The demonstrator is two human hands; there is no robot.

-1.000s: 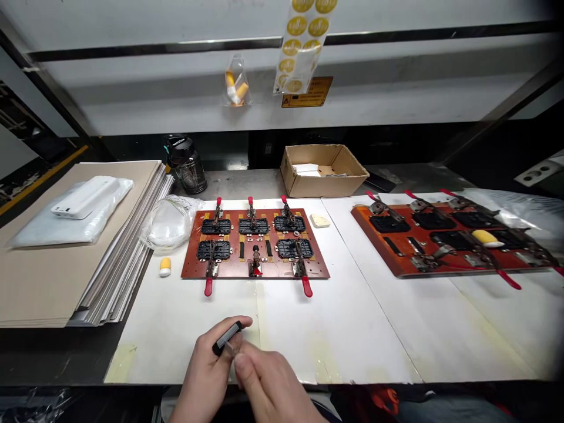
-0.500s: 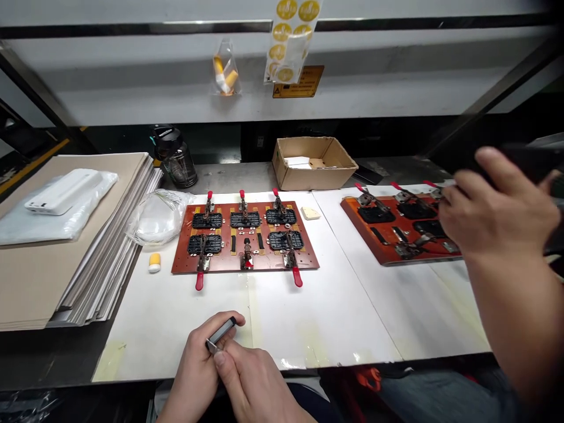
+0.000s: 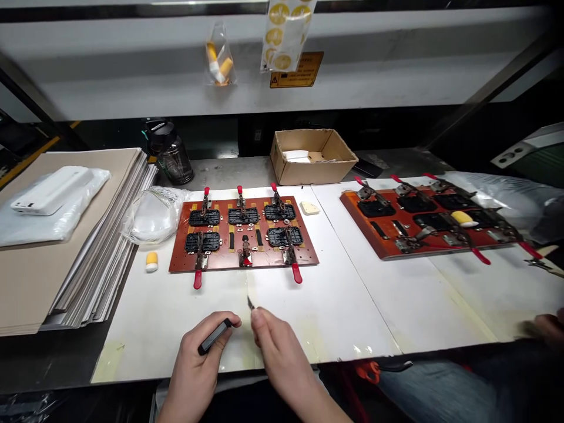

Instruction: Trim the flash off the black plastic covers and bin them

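Observation:
My left hand [image 3: 194, 358] is closed around a small dark grey, black-edged rectangular piece [image 3: 214, 336], tilted with one end up. To its right, my right hand [image 3: 284, 352] pinches a small knife [image 3: 250, 303]; only its pointed blade shows beyond the fingers. The blade is apart from the piece. Both hands are over the front of the white-covered table [image 3: 343, 311]. Beyond them lies a red-brown fixture board [image 3: 229, 241] with black plastic parts [image 3: 244, 216] under red-handled toggle clamps [image 3: 296, 273].
A second clamp board [image 3: 388, 235] lies at right, with a yellow-capped piece [image 3: 465, 219] over it. A co-worker's hand [image 3: 549, 326] is at the right edge. Left are a cardboard stack [image 3: 101, 252], a plastic bag [image 3: 154, 214] and a yellow-white bottle [image 3: 151, 262]. Behind stands a carton [image 3: 312, 170].
My right hand has moved right with the knife, away from the piece in my left hand. The co-worker's arm has withdrawn from above the right board.

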